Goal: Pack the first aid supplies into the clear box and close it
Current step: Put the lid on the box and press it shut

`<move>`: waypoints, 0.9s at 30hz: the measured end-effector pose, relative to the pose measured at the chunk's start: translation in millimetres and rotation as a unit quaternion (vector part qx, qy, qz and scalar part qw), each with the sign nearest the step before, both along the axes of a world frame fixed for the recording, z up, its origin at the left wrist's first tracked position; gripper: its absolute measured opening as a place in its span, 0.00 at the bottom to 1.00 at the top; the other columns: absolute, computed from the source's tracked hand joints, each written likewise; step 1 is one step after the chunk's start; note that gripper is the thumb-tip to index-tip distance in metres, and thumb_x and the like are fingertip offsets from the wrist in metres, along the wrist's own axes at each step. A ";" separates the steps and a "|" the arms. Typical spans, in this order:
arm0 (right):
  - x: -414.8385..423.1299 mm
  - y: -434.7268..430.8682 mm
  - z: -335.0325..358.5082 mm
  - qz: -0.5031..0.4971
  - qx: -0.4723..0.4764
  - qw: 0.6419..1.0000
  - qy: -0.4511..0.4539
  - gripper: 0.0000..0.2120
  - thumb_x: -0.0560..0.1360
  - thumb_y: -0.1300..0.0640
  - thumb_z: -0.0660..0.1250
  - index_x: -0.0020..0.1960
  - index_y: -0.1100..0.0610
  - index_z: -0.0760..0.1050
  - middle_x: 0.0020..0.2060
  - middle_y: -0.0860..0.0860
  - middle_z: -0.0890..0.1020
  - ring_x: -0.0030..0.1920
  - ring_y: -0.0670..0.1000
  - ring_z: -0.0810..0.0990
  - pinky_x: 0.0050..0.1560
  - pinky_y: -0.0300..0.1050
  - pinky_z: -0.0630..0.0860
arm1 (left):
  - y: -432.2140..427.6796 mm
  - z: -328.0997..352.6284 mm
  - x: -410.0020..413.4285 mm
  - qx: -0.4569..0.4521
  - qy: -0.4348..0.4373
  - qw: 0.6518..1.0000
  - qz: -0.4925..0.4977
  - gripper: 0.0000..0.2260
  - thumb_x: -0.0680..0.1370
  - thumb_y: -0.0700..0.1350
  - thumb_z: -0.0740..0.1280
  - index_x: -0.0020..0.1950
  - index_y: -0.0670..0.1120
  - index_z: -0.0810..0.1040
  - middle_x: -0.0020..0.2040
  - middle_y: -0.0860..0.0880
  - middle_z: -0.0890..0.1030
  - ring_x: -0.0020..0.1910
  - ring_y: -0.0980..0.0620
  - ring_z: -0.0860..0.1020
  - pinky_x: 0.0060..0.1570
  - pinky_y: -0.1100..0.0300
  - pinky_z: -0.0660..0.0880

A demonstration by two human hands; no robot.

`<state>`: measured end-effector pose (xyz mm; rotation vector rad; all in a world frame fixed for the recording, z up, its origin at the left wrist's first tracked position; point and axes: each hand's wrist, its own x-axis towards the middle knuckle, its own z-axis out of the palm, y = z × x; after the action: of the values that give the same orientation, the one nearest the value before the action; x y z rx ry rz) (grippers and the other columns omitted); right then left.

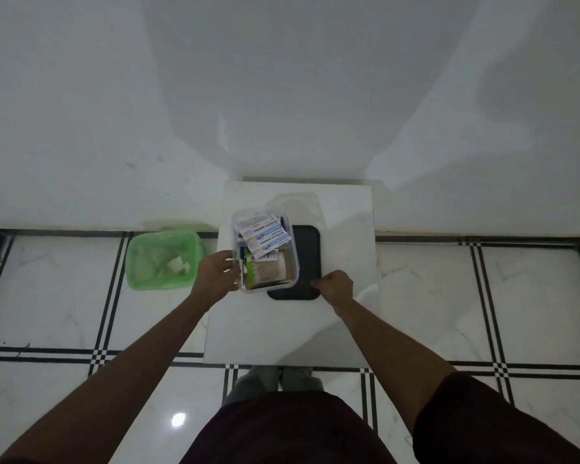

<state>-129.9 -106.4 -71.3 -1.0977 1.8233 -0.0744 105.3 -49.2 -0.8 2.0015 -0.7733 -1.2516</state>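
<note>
The clear box [293, 249] stands open on a small white table [288, 329], partly over a black tray [307, 256]. Inside lie antiseptic bandage packets [265, 237], a bundle of cotton swabs [270, 271] and other small supplies. My left hand [216, 271] grips the box's left wall near its front corner. My right hand [335, 286] holds the tray's front right corner with curled fingers. A clear lid [297, 202] lies on the table behind the box.
A green bin [163, 259] with scraps inside stands on the tiled floor left of the table. A white wall rises just behind the table. My legs and feet are below the table's near edge.
</note>
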 end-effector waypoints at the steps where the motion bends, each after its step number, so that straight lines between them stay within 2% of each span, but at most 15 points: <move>1: 2.6 -0.8 -0.5 -0.013 0.011 1.000 -0.007 0.17 0.68 0.55 0.74 0.28 0.60 0.70 0.29 0.54 0.75 0.34 0.54 0.75 0.41 0.44 0.73 | 0.6 -1.7 -1.4 0.004 0.002 1.000 -0.002 0.10 0.77 0.34 0.64 0.57 0.38 0.76 0.44 0.38 0.80 0.39 0.43 0.77 0.27 0.62 0.78; 3: 6.7 -2.6 -2.9 -0.038 0.031 0.999 -0.017 0.16 0.66 0.50 0.76 0.34 0.62 0.75 0.34 0.55 0.78 0.41 0.57 0.79 0.47 0.47 0.76 | 2.2 -7.0 -2.2 0.013 0.002 1.000 -0.007 0.12 0.76 0.34 0.63 0.59 0.37 0.75 0.45 0.38 0.81 0.40 0.43 0.78 0.28 0.61 0.79; 5: 9.0 -3.4 -4.2 -0.059 0.045 0.997 -0.031 0.19 0.64 0.48 0.77 0.40 0.63 0.77 0.38 0.56 0.79 0.45 0.58 0.80 0.48 0.49 0.77 | 3.7 -10.7 -3.6 0.017 0.008 1.000 -0.006 0.13 0.76 0.34 0.63 0.61 0.38 0.75 0.45 0.40 0.82 0.40 0.42 0.79 0.29 0.59 0.80; 7: 7.1 -4.3 -3.8 -0.071 0.058 0.994 -0.052 0.18 0.65 0.49 0.76 0.39 0.63 0.75 0.39 0.57 0.78 0.43 0.58 0.79 0.42 0.47 0.76 | 4.4 -12.4 -6.7 0.016 0.022 1.000 -0.003 0.12 0.77 0.34 0.63 0.60 0.39 0.75 0.43 0.43 0.82 0.40 0.42 0.80 0.29 0.60 0.80; 9: 2.5 -4.0 0.5 -0.093 0.078 0.988 -0.095 0.15 0.68 0.52 0.75 0.39 0.63 0.74 0.39 0.58 0.77 0.39 0.55 0.77 0.36 0.45 0.73 | 4.4 -12.6 -9.5 0.013 0.031 0.999 -0.001 0.12 0.77 0.35 0.63 0.60 0.39 0.75 0.44 0.42 0.82 0.41 0.42 0.80 0.30 0.60 0.81; 12: -8.8 -5.6 14.3 -0.172 0.125 0.955 -0.206 0.10 0.71 0.60 0.73 0.43 0.62 0.72 0.44 0.58 0.78 0.39 0.52 0.77 0.40 0.47 0.76 | 2.3 -13.5 -11.7 0.006 0.036 0.999 0.005 0.12 0.77 0.35 0.63 0.61 0.39 0.74 0.47 0.39 0.82 0.42 0.41 0.81 0.30 0.60 0.81; 15: -24.5 -16.0 31.8 -0.176 0.050 0.956 -0.229 0.11 0.70 0.63 0.72 0.49 0.63 0.73 0.46 0.60 0.80 0.41 0.54 0.80 0.39 0.47 0.79 | -3.3 -11.7 -14.1 -0.011 0.035 0.999 0.001 0.11 0.77 0.35 0.63 0.58 0.41 0.76 0.44 0.41 0.83 0.41 0.42 0.81 0.32 0.58 0.82; 17: -31.4 -24.5 47.5 -0.137 -0.018 0.972 -0.190 0.15 0.69 0.62 0.72 0.54 0.62 0.74 0.49 0.60 0.81 0.46 0.56 0.80 0.44 0.49 0.80 | -8.0 -11.1 -14.7 -0.019 0.030 0.999 -0.005 0.09 0.77 0.36 0.64 0.56 0.44 0.77 0.41 0.42 0.82 0.40 0.42 0.81 0.33 0.55 0.82; 18: -31.9 -28.2 56.8 -0.109 -0.050 0.979 -0.163 0.15 0.69 0.62 0.70 0.56 0.61 0.74 0.49 0.58 0.80 0.47 0.55 0.80 0.43 0.46 0.79 | -9.7 -11.6 -14.8 -0.017 0.028 0.999 -0.009 0.08 0.77 0.36 0.64 0.55 0.44 0.77 0.41 0.41 0.82 0.39 0.42 0.81 0.34 0.54 0.82; 21: -19.6 -34.6 84.4 -0.030 -0.147 0.982 -0.113 0.13 0.72 0.62 0.67 0.56 0.59 0.73 0.42 0.52 0.78 0.40 0.49 0.77 0.35 0.37 0.71 | -12.7 -16.1 -16.2 -0.006 0.030 0.999 -0.021 0.11 0.76 0.36 0.65 0.58 0.39 0.77 0.43 0.38 0.83 0.39 0.42 0.81 0.35 0.53 0.82; 23: -2.3 -33.5 100.6 0.015 -0.212 0.972 -0.096 0.12 0.72 0.62 0.66 0.55 0.58 0.74 0.34 0.49 0.77 0.33 0.46 0.75 0.31 0.35 0.70 | -12.8 -18.6 -18.4 -0.004 0.025 0.999 -0.036 0.12 0.76 0.37 0.65 0.59 0.38 0.77 0.45 0.36 0.83 0.40 0.41 0.82 0.37 0.49 0.83; 25: 19.3 -27.3 108.2 0.062 -0.249 0.963 -0.081 0.11 0.72 0.61 0.66 0.55 0.57 0.74 0.33 0.46 0.78 0.29 0.43 0.75 0.30 0.32 0.72 | -11.2 -21.4 -20.8 -0.003 0.026 0.999 -0.046 0.11 0.77 0.37 0.64 0.59 0.39 0.77 0.46 0.36 0.83 0.41 0.41 0.82 0.39 0.47 0.82; 26: 30.4 -22.4 108.5 0.087 -0.267 0.957 -0.071 0.11 0.73 0.60 0.65 0.55 0.57 0.73 0.35 0.48 0.80 0.30 0.44 0.77 0.31 0.34 0.76 | -10.4 -22.6 -21.6 -0.002 0.029 0.998 -0.050 0.11 0.77 0.37 0.64 0.59 0.40 0.77 0.46 0.36 0.84 0.41 0.40 0.82 0.40 0.46 0.82; 27: 41.7 -16.4 107.2 0.113 -0.292 0.948 -0.056 0.11 0.72 0.58 0.65 0.55 0.57 0.73 0.38 0.50 0.82 0.31 0.48 0.80 0.35 0.40 0.80 | -9.5 -23.8 -21.3 0.002 0.035 0.998 -0.051 0.11 0.77 0.38 0.65 0.60 0.40 0.77 0.47 0.37 0.84 0.43 0.39 0.82 0.41 0.45 0.82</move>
<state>-88.1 -122.7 35.9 -1.6700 1.5960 -0.5585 84.0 -58.7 -24.7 1.9313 -0.8498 -1.3742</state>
